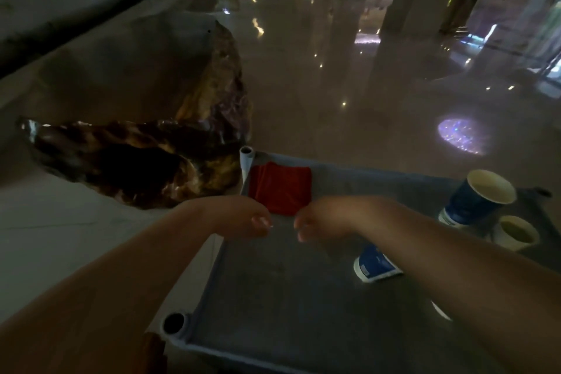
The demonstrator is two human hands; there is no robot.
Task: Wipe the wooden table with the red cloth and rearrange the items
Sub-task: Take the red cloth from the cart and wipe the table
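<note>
Forearms: both of mine fill the bottom of the view, reaching out over the grey fabric tray.
Left hand: hanging just short of the red cloth, fingers curled down, nothing in it as far as I can see.
Right hand: same deal, loosely curled and empty-looking, close beside the left one, thumbs nearly meeting.
Red cloth: folded into a neat square, lying flat in the far left corner of the tray, right next to the white corner post. Not picked up yet.
How it'll handle: my guess is light, soft and floppy. Pinch it by one corner and the folds will probably drop open, so I'd grab the near edge through all layers, or just scoop the whole pad.
Wooden desk: the big glossy burl slab to the left, top looks bare and very reflective. A dry cloth should glide on that.
Other items: tall blue paper cup upright at the right side, white cup just beside it, and a blue-and-white packet partly under my right arm.
Lighting: pretty dim, so fine finger detail is hard to tell.
Where I'm at: judging by this, the very start, cloth first and wiping after.
</note>
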